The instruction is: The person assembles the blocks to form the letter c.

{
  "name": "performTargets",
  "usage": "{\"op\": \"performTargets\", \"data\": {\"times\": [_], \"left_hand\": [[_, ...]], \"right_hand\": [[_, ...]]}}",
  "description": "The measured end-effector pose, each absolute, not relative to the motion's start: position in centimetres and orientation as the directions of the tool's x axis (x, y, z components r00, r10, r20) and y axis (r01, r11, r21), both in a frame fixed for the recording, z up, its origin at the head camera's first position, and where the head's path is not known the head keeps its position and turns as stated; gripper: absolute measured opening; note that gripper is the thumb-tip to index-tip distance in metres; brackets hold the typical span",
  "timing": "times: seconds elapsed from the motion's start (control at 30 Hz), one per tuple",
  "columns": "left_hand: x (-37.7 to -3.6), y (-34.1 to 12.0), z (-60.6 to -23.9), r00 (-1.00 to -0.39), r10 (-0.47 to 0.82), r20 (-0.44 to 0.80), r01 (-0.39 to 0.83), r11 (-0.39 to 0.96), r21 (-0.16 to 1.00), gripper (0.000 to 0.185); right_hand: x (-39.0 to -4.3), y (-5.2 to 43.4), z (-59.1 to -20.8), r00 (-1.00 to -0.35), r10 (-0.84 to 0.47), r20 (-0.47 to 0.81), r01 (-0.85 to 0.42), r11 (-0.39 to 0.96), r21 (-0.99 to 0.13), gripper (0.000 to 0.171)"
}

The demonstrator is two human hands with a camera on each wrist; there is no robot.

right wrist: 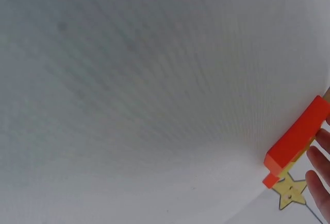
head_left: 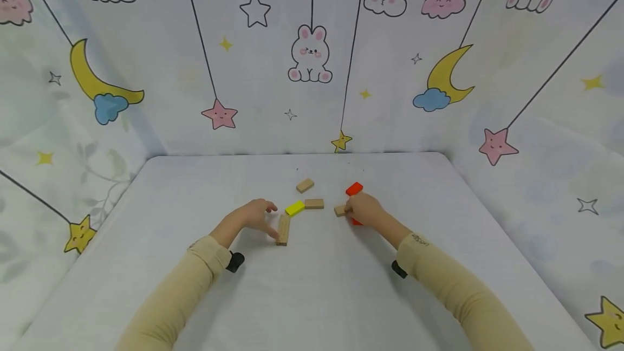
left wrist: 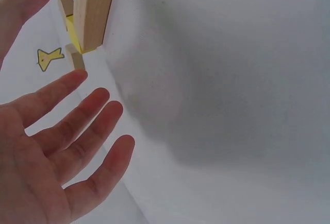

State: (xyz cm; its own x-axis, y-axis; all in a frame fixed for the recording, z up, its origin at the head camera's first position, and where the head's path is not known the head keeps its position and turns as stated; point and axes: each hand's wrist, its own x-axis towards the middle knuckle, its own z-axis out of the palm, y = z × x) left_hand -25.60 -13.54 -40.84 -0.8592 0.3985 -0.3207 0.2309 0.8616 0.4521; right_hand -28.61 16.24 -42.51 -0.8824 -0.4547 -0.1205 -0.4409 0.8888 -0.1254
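My left hand [head_left: 254, 214] has its fingers spread, with the thumb by the near end of a long plain wooden block [head_left: 283, 230]. In the left wrist view the fingers are apart and hold nothing. A yellow block [head_left: 294, 208] lies beyond that wooden block, touching or close to a second wooden block [head_left: 314, 203]. My right hand [head_left: 366, 210] is at the right end of a small wooden block [head_left: 339, 210]; its grip is hidden. A red block [head_left: 358, 222] shows beneath this hand. The right wrist view shows a red block [right wrist: 299, 135] beside the fingertips [right wrist: 320, 159], with yellow behind it.
Another red block [head_left: 354, 188] lies just beyond the right hand. Farther back is a loose wooden block [head_left: 305, 185]. All rest on a white-covered table [head_left: 312, 297], with a patterned cloth [head_left: 273, 69] hanging behind and at the sides.
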Motion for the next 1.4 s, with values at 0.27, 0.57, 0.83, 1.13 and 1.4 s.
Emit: {"op": "performTargets", "data": {"times": [0.27, 0.57, 0.83, 1.13, 1.4], "left_hand": [[-24.8, -13.8, -41.5, -0.853, 0.441, -0.280, 0.280, 0.839, 0.467, 0.071], [-24.8, -13.8, -41.9, -0.858, 0.440, -0.267, 0.294, 0.845, 0.446, 0.073], [-24.8, -13.8, -42.4, -0.867, 0.424, -0.261, 0.283, 0.851, 0.443, 0.071], [-24.6, -13.7, -42.6, -0.879, 0.409, -0.243, 0.278, 0.856, 0.436, 0.072], [-24.4, -13.7, -42.7, -0.884, 0.403, -0.236, 0.274, 0.857, 0.437, 0.072]], "right_hand": [[-27.5, 16.1, -42.4, -0.856, -0.507, -0.102, -0.489, 0.858, -0.160, 0.012], [-25.9, 15.1, -42.7, -0.759, -0.644, -0.095, -0.630, 0.763, -0.146, 0.009], [-24.1, 14.0, -42.9, -0.650, -0.758, -0.043, -0.750, 0.650, -0.120, 0.011], [-22.1, 12.1, -42.7, -0.584, -0.811, -0.037, -0.803, 0.583, -0.125, 0.003], [-20.9, 10.7, -42.5, -0.557, -0.829, -0.054, -0.818, 0.559, -0.138, 0.009]]}}
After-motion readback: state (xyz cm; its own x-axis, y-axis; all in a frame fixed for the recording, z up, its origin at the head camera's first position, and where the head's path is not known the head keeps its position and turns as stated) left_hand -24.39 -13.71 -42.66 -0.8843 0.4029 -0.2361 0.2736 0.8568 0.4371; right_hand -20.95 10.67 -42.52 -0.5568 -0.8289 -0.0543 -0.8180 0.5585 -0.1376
